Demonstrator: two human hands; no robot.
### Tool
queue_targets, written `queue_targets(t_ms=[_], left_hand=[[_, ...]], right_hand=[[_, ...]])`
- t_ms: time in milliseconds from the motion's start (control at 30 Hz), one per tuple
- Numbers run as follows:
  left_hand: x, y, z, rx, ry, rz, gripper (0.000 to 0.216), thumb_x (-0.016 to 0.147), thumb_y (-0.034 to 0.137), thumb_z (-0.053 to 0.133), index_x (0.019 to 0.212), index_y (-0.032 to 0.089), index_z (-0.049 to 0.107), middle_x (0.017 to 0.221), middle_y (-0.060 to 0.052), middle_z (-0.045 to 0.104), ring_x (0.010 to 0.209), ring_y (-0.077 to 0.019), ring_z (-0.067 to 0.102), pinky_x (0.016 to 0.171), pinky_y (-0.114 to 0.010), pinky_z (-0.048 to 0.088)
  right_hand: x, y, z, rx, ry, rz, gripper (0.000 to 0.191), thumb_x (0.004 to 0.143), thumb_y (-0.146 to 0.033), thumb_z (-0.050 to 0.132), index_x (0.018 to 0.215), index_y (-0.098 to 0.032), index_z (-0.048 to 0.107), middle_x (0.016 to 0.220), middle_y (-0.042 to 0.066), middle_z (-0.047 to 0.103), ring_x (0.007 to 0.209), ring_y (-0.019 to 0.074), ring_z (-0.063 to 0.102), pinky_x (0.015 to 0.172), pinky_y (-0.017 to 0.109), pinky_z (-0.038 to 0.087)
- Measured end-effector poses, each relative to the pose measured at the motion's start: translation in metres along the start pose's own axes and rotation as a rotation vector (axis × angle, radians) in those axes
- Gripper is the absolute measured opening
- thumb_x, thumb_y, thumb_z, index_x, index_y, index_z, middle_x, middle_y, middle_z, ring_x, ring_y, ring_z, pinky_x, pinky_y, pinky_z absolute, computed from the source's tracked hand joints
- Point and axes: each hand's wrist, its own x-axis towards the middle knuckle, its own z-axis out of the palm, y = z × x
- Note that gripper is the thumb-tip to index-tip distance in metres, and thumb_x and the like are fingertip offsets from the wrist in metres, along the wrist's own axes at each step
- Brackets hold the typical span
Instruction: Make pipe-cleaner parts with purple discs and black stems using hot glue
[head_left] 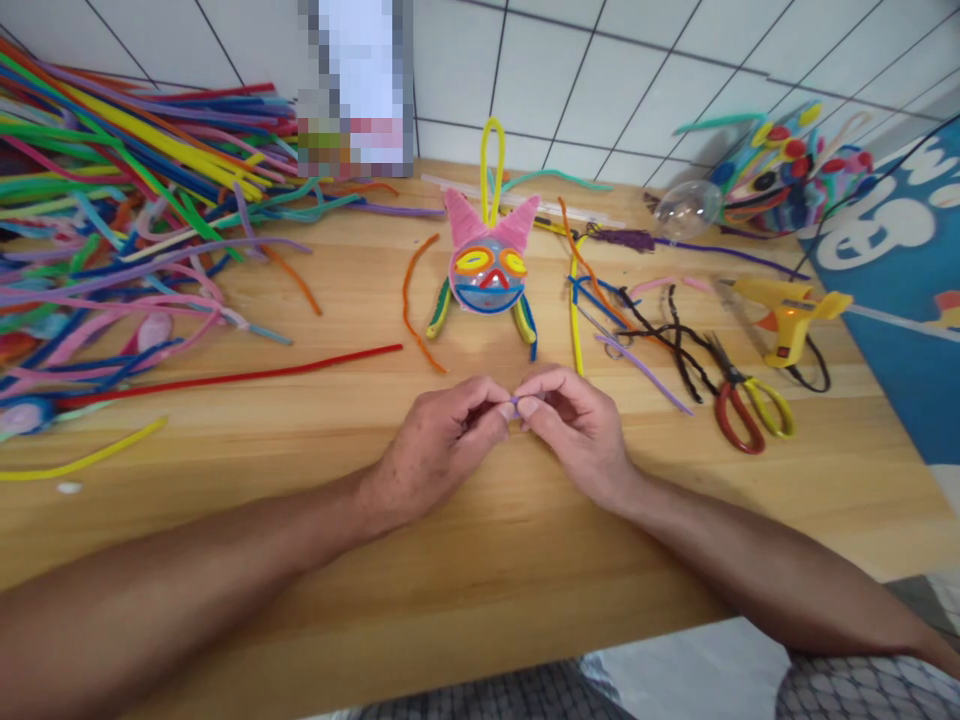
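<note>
Between the fingertips of my left hand and my right hand is a small piece of purple pipe cleaner. Both hands are closed in a pinch, nearly touching each other above the table; most of the piece is hidden by the fingers. Just beyond them lies an animal-like figure with a clear round body, pink pointed ears, yellow and orange eyes, a red nose and a blue mouth. A yellow loop rises from its top, and green, yellow and blue limbs stick out at its sides.
A large heap of coloured pipe cleaners covers the left. On the right lie scissors, a yellow glue gun and black twisted pipe cleaners. A clear ball sits near the tiled wall. A red pipe cleaner stretches leftward.
</note>
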Motion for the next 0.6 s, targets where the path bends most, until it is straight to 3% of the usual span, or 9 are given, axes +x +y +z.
queue_targets(t_ms=[100,200,367,600], left_hand=[[0.0009,0.0011,-0.0002,-0.062,0.041,-0.021,0.018,0.099,0.025,0.059,0.084,0.018,0.066,0.069,0.003,0.064,0.062,-0.0101,0.055,0.061,-0.022,0.045],[0.0017,0.0017,-0.0003,-0.121,0.078,-0.059,0.020,0.101,0.028,0.060,0.084,0.018,0.067,0.072,0.001,0.067,0.065,-0.0111,0.058,0.062,-0.022,0.046],[0.0018,0.0008,-0.0006,-0.139,0.034,-0.022,0.020,0.101,0.026,0.060,0.084,0.018,0.066,0.072,0.002,0.065,0.064,-0.0101,0.056,0.064,-0.022,0.046],[0.0010,-0.0004,0.0006,-0.056,-0.006,-0.042,0.016,0.098,0.026,0.058,0.086,0.018,0.064,0.069,0.004,0.059,0.063,-0.0109,0.052,0.062,-0.022,0.043]], right_hand=[[0.0003,-0.0006,0.0012,0.048,0.007,0.022,0.027,0.096,-0.047,0.074,0.106,-0.024,0.066,0.086,-0.001,0.067,0.072,0.0126,0.061,0.067,0.028,0.052],[0.0008,-0.0021,0.0013,0.032,-0.013,0.051,0.029,0.095,-0.050,0.074,0.100,-0.023,0.064,0.081,-0.001,0.064,0.071,0.0130,0.058,0.066,0.028,0.050],[0.0021,-0.0034,0.0010,-0.028,-0.015,0.054,0.026,0.096,-0.044,0.072,0.086,-0.022,0.062,0.072,-0.003,0.058,0.065,0.0119,0.050,0.061,0.027,0.042],[0.0025,-0.0053,0.0005,-0.089,-0.017,0.028,0.022,0.095,-0.037,0.069,0.081,-0.022,0.061,0.069,-0.003,0.057,0.063,0.0120,0.049,0.058,0.026,0.040]])
